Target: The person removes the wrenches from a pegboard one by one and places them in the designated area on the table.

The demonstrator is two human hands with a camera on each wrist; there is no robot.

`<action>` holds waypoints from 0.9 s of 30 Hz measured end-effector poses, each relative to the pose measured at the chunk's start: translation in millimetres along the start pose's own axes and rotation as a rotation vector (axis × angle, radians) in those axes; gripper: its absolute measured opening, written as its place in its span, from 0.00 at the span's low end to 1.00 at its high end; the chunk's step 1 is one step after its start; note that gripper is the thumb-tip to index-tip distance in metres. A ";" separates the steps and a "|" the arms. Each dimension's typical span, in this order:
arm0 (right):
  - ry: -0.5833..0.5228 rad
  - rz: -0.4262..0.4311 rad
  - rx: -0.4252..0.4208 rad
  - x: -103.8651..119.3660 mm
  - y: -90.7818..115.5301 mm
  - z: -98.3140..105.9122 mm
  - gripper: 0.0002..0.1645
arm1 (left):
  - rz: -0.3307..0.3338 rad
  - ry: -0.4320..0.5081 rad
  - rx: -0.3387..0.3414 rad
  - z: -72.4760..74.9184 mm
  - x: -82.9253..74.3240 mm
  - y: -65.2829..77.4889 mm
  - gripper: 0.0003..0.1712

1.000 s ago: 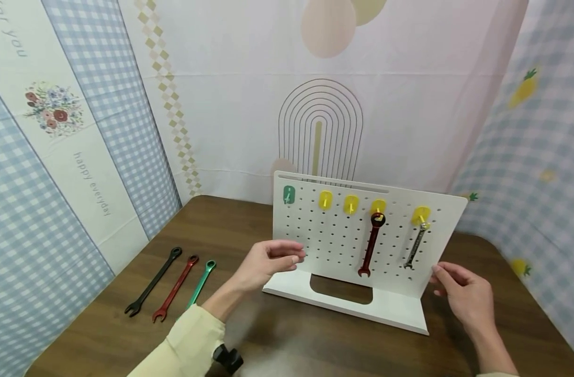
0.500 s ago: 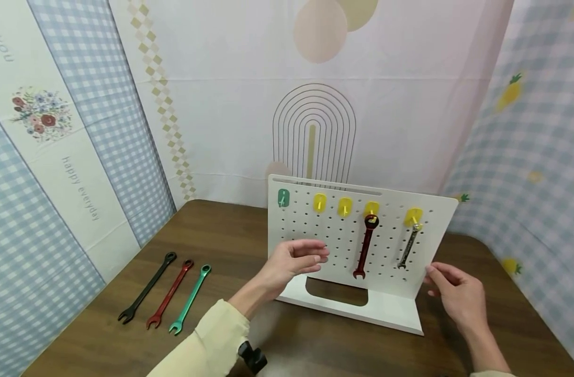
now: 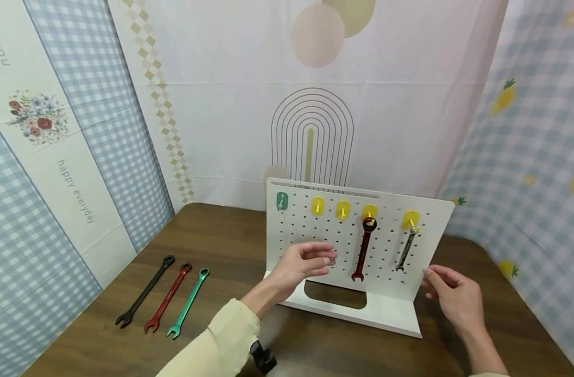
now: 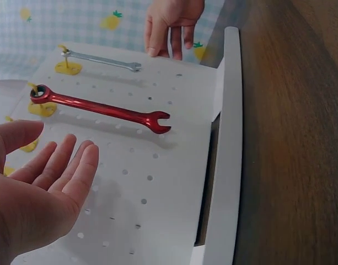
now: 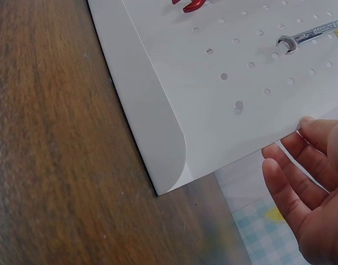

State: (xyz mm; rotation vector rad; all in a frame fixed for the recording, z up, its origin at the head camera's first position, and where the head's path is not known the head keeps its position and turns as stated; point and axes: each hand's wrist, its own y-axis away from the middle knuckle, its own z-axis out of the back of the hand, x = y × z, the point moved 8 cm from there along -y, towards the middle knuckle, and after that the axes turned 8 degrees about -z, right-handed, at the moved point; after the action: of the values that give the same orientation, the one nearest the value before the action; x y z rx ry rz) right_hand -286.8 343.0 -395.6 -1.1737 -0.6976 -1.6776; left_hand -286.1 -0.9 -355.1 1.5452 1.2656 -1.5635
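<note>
My left hand is in front of the white pegboard, palm facing right and fingers relaxed, holding nothing. In the left wrist view its fingertips come near a red combination wrench, which hangs by its ring end from a yellow hook. Farther right a smaller silver wrench hangs on another yellow hook. My right hand pinches the board's right edge, thumb at the edge and the other fingers partly behind it.
Three wrenches lie side by side on the wooden table at left: black, red and green. The board also carries a green hook and two bare yellow hooks. Printed cloths hang behind and at both sides.
My left hand has moved right across the front of the board, closer to the hanging red wrench. The right hand stays at the board's edge. The head view has shifted slightly.
</note>
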 end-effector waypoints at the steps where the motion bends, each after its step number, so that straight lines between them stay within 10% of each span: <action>1: 0.000 -0.001 0.000 -0.4 0.1 -0.2 0.23 | -0.002 -0.004 -0.002 -0.4 1.8 -1.0 0.24; 27: 0.001 -0.003 0.003 -1.1 -1.2 -0.7 0.23 | -0.031 -0.068 0.028 -31.0 14.4 -27.2 0.24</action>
State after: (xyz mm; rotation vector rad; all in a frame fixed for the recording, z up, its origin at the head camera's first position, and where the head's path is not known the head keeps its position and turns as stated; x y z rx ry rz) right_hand -288.0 343.3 -396.8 -1.1698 -0.7018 -1.6792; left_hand -300.4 40.2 -359.2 1.4834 1.2405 -1.6456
